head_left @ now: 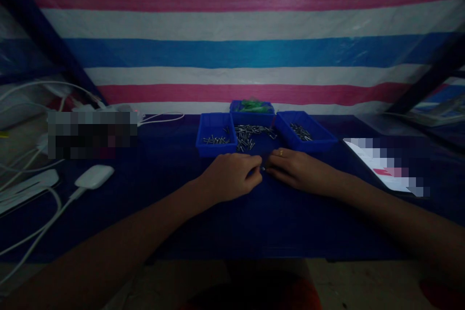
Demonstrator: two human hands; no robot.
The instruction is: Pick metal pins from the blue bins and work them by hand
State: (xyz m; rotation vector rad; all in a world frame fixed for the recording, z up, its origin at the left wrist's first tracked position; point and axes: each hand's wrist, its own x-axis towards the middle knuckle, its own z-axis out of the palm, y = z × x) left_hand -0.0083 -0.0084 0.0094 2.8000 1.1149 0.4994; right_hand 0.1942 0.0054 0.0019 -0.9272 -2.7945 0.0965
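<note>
The pile of metal pins lies on the blue table, and both hands are at work on the near side of it. The left hand is just short of the pile, back of the hand up, with thumb and forefinger bent towards each other and a narrow gap showing behind their tips. The right hand is near the pile too, short of it and to its right; its fingers are curled close together, and one wears a ring. A small shiny bit shows between the two sets of fingertips, on the near side of the pile and slightly right of it. It is too small and dark to name, and I cannot tell which hand grips it or whether both do.

Left of the pile, just beside it, is the left tray, blue, with more pins in it. Right of the pile stands the right tray, also blue and turned at an angle, with pins inside. Behind the pile is the back tray, holding something green. Well to the right of the pile lies a bright panel, partly blurred out. Well to the left of the pile are a white charger and cables. A striped sheet hangs beyond the pile.
</note>
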